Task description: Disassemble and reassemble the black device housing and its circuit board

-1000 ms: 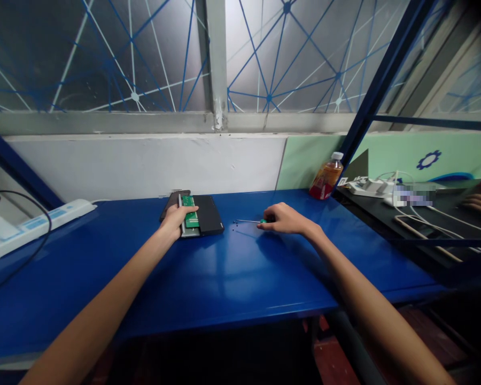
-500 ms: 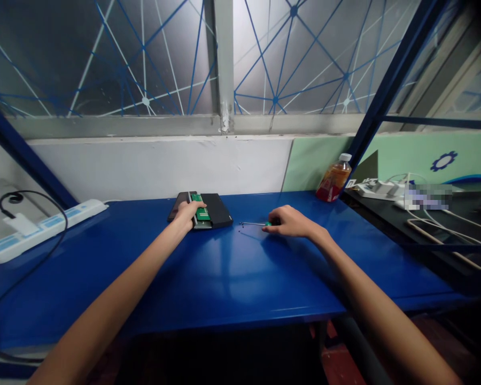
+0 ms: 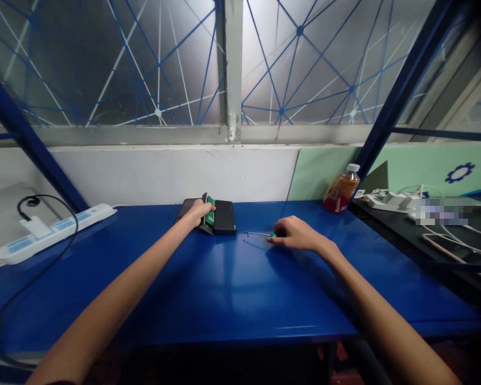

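Left hand is gripping a tilted board beside the case; right hand is holding a driver.
The left hand [image 3: 199, 210] is closing thumb and fingers around the board [image 3: 211, 215], which is leaning at the left side of the case [image 3: 225, 217]. The right hand [image 3: 292, 234], curled around the driver [image 3: 260, 233], is resting right of the case, the tip pointing toward it near tiny dark bits [image 3: 244, 240], probably screws. Handling well likely means gripping the board by its edges, tilting gently and not brushing those bits away.
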{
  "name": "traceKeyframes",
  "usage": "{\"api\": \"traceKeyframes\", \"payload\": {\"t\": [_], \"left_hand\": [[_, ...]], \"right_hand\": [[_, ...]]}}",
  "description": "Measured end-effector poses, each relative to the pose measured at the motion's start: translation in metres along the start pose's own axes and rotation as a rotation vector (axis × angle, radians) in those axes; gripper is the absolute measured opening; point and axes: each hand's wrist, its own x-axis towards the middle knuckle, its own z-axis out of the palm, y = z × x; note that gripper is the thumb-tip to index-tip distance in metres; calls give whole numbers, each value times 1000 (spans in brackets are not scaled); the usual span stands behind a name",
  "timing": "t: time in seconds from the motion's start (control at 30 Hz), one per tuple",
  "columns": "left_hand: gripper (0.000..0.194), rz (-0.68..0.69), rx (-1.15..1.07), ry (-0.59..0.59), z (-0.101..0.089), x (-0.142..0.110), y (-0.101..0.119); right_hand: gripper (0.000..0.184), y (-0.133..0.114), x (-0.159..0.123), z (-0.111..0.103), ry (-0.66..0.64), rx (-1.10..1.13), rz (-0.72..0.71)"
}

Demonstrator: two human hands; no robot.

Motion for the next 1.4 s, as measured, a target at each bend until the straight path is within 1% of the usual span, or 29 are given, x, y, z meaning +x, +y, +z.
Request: {"api": "traceKeyframes", "payload": {"t": [0.07, 0.2, 0.33, 0.43, 0.47, 0.5, 0.53, 0.57, 0.63, 0.67, 0.73, 0.83, 0.93, 1.03, 1.1, 1.23, 1.3, 1.4], "left_hand": [[26, 66, 132, 26, 2, -3, 5], [36, 192, 342, 57, 7, -15, 20], [39, 300, 424, 87, 5, -29, 35], [36, 383, 407, 78, -5, -42, 44], [34, 396, 369, 36, -9, -47, 46], [34, 358, 332, -31, -13, -53, 46], [34, 287, 300, -128, -16, -60, 46], [35, 215, 294, -248, -19, -67, 44], [40, 93, 379, -515, -21, -81, 38], [39, 101, 431, -620, -21, -88, 33], [35, 173, 551, -804, -17, -98, 23], [32, 184, 599, -911, -8, -106, 12], [35, 261, 653, -922, 0, -107, 4], [43, 458, 722, -839, 5, -106, -1], [49, 587, 802, -788, 5, -107, -5], [65, 773, 979, -764, 2, -112, -15], [77, 827, 1008, -751, 0, -113, -20], [86, 835, 1001, -758, -2, -113, -25]], "right_hand": [[32, 0, 0, 0, 0, -3, -1], [33, 2, 2, 4, 9, -13, -24], [34, 3, 2, 5, 10, -1, -29], [40, 2, 2, 3, 15, 10, -44], [43, 3, 2, 2, 27, 12, -53], [44, 4, 2, 2, 42, 15, -59], [46, 4, 2, 2, 56, 20, -58], [46, 5, 2, 2, 69, 26, -51], [46, 8, 2, 1, 93, 24, -28], [46, 9, 3, 1, 109, 18, -16], [46, 11, 3, 0, 146, 4, 10], [47, 11, 3, -3, 177, 31, 56], [42, 9, 3, -6, 189, 89, 68], [32, 4, 0, -7, 212, 134, 44], [26, 1, -2, -8, 246, 187, -1], [28, -3, -2, -11, 337, 351, -88], [30, -6, 1, -16, 364, 420, -91], [31, -16, 8, -27, 430, 504, -73]]}}
